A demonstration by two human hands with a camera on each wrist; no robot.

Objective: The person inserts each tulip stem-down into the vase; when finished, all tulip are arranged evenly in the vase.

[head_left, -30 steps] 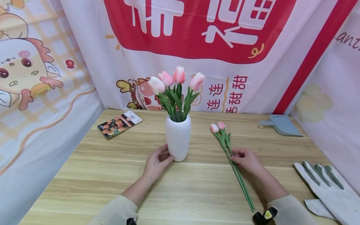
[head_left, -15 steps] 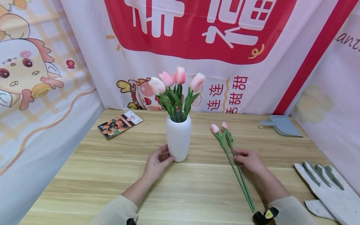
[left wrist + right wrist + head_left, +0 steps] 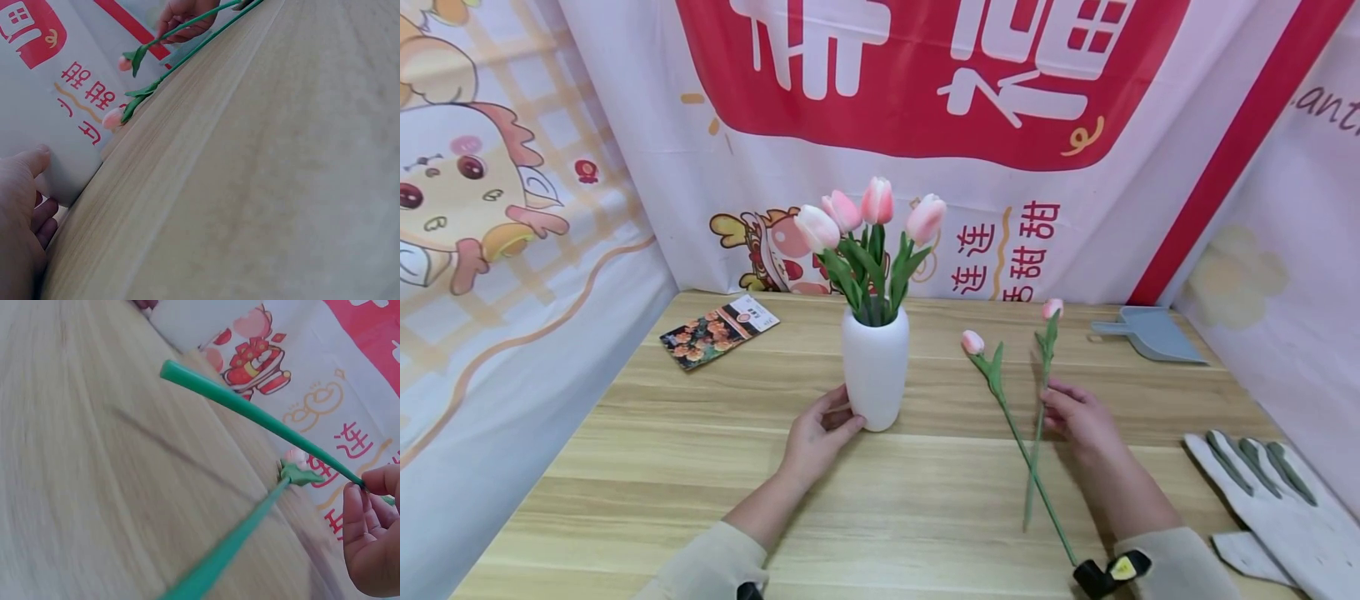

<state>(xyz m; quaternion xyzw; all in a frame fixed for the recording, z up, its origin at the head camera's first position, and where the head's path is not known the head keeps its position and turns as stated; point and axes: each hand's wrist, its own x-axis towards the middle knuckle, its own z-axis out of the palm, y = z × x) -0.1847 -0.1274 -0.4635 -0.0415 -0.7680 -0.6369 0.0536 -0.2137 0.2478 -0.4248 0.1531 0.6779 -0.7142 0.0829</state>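
White vase (image 3: pixel 876 375) of tulips (image 3: pixel 877 200), gripped low by the left hand (image 3: pixel 820 437), stands short of the wooden worktop's (image 3: pixel 700 467) back edge before printed hangings (image 3: pixel 962 142), while the right hand (image 3: pixel 1078 421), toward the right edge, pinches a raised tulip (image 3: pixel 1048 343) above a loose tulip (image 3: pixel 996 383), presumably the picking-up step, next calling for clearing that stem.

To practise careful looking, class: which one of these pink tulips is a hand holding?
The rightmost tulip in the head view: the right hand pinches its stem. Four others stand in the white vase; another tulip lies on the table.
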